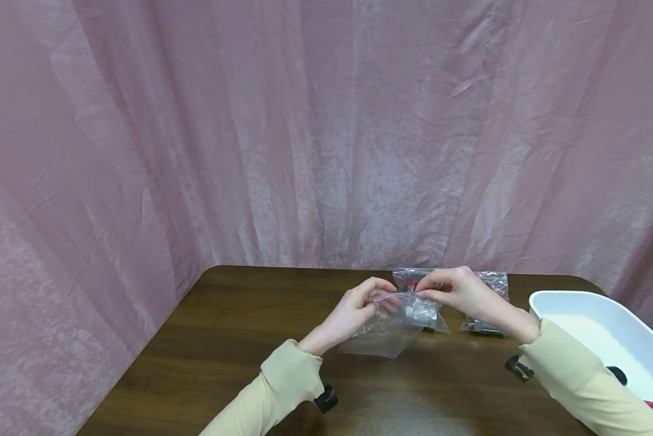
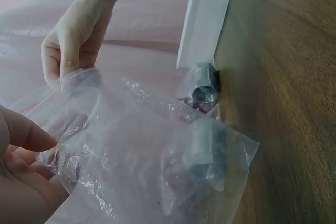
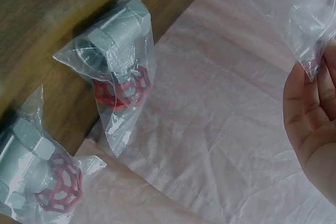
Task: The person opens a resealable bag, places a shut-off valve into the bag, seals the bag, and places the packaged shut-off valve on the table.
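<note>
A clear plastic zip bag (image 1: 377,344) hangs above the table between my two hands. My left hand (image 1: 357,307) pinches its upper edge on the left, thumb against fingers. The upper right edge is pinched by thumb and fingertips of my right hand (image 1: 462,292). Through the film in the left wrist view, a bagged valve appears blurred behind it. Two gate valves with red handwheels, each in its own clear bag, lie behind the hands: one valve (image 3: 118,40) near the held bag, the other valve (image 3: 23,156) farther right, partly behind the right forearm in the head view.
A white plastic tub (image 1: 555,297) stands at the table's right side, partly covered by the right sleeve. Inside are a black item (image 1: 618,375) and a small red item (image 1: 650,404). Pink curtain (image 1: 326,133) hangs behind the brown wooden table (image 1: 239,339).
</note>
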`<state>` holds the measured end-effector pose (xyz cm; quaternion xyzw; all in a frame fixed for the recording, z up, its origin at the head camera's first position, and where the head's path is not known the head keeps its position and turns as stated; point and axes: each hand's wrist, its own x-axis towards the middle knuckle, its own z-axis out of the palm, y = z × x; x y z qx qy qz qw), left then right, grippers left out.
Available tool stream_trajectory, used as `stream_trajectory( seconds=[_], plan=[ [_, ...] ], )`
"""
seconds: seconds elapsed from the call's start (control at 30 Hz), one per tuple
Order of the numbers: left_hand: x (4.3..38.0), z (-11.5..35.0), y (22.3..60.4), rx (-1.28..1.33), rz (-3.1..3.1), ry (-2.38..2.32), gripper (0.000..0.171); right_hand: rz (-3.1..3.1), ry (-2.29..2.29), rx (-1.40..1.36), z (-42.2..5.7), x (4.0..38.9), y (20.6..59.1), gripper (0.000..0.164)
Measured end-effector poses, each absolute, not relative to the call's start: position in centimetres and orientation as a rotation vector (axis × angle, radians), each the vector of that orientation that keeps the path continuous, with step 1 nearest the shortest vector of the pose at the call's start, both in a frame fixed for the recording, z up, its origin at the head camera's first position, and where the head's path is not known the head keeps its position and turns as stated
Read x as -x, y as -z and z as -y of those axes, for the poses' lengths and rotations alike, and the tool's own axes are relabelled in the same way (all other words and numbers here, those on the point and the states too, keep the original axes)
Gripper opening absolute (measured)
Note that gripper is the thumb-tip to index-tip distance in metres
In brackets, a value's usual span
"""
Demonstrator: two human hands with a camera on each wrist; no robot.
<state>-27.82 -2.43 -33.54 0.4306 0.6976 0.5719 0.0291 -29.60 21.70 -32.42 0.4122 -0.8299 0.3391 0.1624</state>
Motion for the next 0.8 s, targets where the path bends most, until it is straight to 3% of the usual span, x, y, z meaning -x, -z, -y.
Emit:
stream_trajectory(
  seconds=[0.2,0.47,0.8],
  plan=[
    [28.2,2.7,33.8,-1.363,-2.37,-1.697,0.031,2.394,-0.967,-1.146,-21.8,29.5,32.2,0.009],
    [30.6,2.3,34.7,-1.878,-2.838,-1.45,0.038,2.401,-0.95,-1.122,-21.7,29.4,31.8,0.01],
    [30.2,1.7,34.5,-2.348,-3.302,-0.529,0.023,2.457,-0.995,-1.1,-21.0,29.3,32.1,0.004]
  ],
)
